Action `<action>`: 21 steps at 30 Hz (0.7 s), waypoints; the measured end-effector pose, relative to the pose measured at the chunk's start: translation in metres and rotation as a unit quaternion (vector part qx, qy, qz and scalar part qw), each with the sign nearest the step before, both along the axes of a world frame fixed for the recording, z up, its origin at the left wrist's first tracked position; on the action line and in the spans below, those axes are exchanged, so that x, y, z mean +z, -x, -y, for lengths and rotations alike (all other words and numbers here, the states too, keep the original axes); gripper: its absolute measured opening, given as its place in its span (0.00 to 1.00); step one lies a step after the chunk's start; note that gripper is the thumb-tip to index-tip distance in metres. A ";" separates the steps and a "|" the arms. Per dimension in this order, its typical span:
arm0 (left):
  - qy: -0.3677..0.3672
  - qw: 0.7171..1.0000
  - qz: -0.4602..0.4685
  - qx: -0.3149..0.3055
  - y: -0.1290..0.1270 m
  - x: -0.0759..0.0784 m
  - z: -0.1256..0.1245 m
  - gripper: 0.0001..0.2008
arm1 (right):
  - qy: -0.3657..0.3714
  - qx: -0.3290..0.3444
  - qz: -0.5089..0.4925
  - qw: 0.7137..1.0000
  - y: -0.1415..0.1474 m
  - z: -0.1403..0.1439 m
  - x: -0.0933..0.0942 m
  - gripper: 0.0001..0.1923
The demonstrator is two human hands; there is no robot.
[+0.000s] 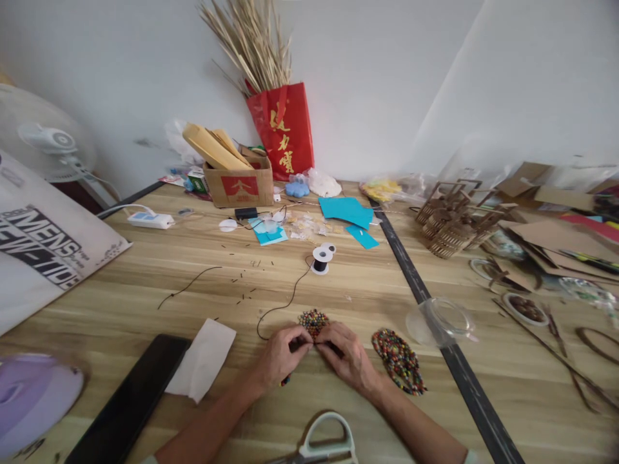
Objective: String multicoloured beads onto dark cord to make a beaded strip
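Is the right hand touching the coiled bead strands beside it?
Apart: the head view shows wooden tabletop between the right hand and the coiled bead strands.

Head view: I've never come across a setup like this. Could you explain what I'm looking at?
There is no machine here: a person works bare-handed, and this single picture comes from a camera worn on their head, looking forward and down. The left hand and right hand meet over a wooden table; their fingers seem to pinch a thin dark strand, too small to make out fully. Just beyond them are colourful beads. A dark cord runs from a spool towards the left hand. More beads lie beside the right hand, and scissors lie nearest the camera.
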State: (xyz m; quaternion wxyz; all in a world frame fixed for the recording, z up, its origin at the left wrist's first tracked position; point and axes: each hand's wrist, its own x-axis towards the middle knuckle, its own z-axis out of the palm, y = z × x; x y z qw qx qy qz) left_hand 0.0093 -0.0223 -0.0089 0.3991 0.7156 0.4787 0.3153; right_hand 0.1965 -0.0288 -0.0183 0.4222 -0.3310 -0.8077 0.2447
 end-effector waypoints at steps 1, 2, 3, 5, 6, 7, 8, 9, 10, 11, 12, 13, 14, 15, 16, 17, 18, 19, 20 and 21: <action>0.000 1.000 -0.001 0.000 0.000 -0.001 0.000 0.04 | 0.000 -0.001 -0.001 1.000 0.000 0.000 0.000 0.04; 0.000 1.000 -0.003 0.000 0.000 -0.001 0.000 0.04 | 0.002 -0.001 0.000 1.000 0.000 0.000 0.000 0.04; 0.001 1.000 -0.005 -0.001 0.000 -0.002 0.000 0.04 | 0.003 0.000 0.001 1.000 0.000 0.000 0.001 0.04; 0.003 1.000 -0.007 -0.004 0.000 -0.002 0.000 0.04 | 0.007 0.004 0.003 1.000 0.000 0.000 0.002 0.04; 0.004 1.000 -0.008 -0.004 0.000 -0.002 0.000 0.04 | 0.010 0.006 0.005 1.000 0.000 0.000 0.002 0.05; 0.004 1.000 -0.009 -0.005 -0.001 -0.002 0.000 0.05 | 0.013 0.007 0.006 1.000 0.000 0.000 0.002 0.05; 0.003 1.000 -0.011 -0.006 -0.001 -0.002 0.000 0.05 | 0.015 0.006 0.005 1.000 0.000 -0.001 0.002 0.05; 0.001 1.000 -0.013 -0.008 -0.001 -0.002 0.000 0.05 | 0.017 0.005 0.004 1.000 0.000 -0.001 0.002 0.05; -0.001 1.000 -0.014 -0.009 -0.001 -0.001 0.000 0.05 | 0.017 0.003 0.002 1.000 0.000 -0.001 0.002 0.05; -0.001 1.000 -0.016 -0.009 -0.001 -0.001 0.000 0.05 | 0.015 0.002 0.001 1.000 0.000 -0.001 0.002 0.05; -0.001 1.000 -0.016 -0.009 -0.001 0.000 0.000 0.05 | 0.012 0.001 0.000 1.000 0.000 -0.001 0.002 0.05; 0.001 1.000 -0.016 -0.009 -0.001 0.000 -0.001 0.05 | 0.010 -0.001 -0.001 1.000 0.000 -0.001 0.002 0.05; 0.004 1.000 -0.015 -0.010 -0.002 0.000 -0.001 0.05 | 0.007 -0.003 0.001 1.000 0.000 -0.001 0.003 0.05; 0.006 1.000 -0.014 -0.011 -0.002 0.001 -0.001 0.05 | 0.005 -0.006 0.001 1.000 0.000 -0.001 0.003 0.05; 0.007 1.000 -0.013 -0.011 -0.002 0.001 -0.002 0.05 | 0.004 -0.009 0.001 1.000 -0.001 -0.001 0.004 0.05; 0.008 1.000 -0.011 -0.010 -0.002 0.001 -0.002 0.05 | 0.004 -0.012 0.001 1.000 -0.001 -0.001 0.005 0.05; 0.009 1.000 -0.010 -0.008 -0.002 0.001 -0.002 0.04 | 0.005 -0.013 0.001 1.000 -0.001 -0.001 0.005 0.05; 0.010 1.000 -0.008 -0.007 -0.001 0.001 -0.003 0.04 | 0.005 -0.013 0.001 1.000 -0.001 -0.001 0.005 0.05; 0.010 1.000 -0.007 -0.005 -0.001 0.000 -0.003 0.04 | 0.004 -0.013 0.002 1.000 -0.001 -0.001 0.005 0.05; 0.010 1.000 -0.007 -0.005 -0.001 0.000 -0.003 0.04 | 0.003 -0.011 0.003 1.000 -0.001 -0.001 0.005 0.05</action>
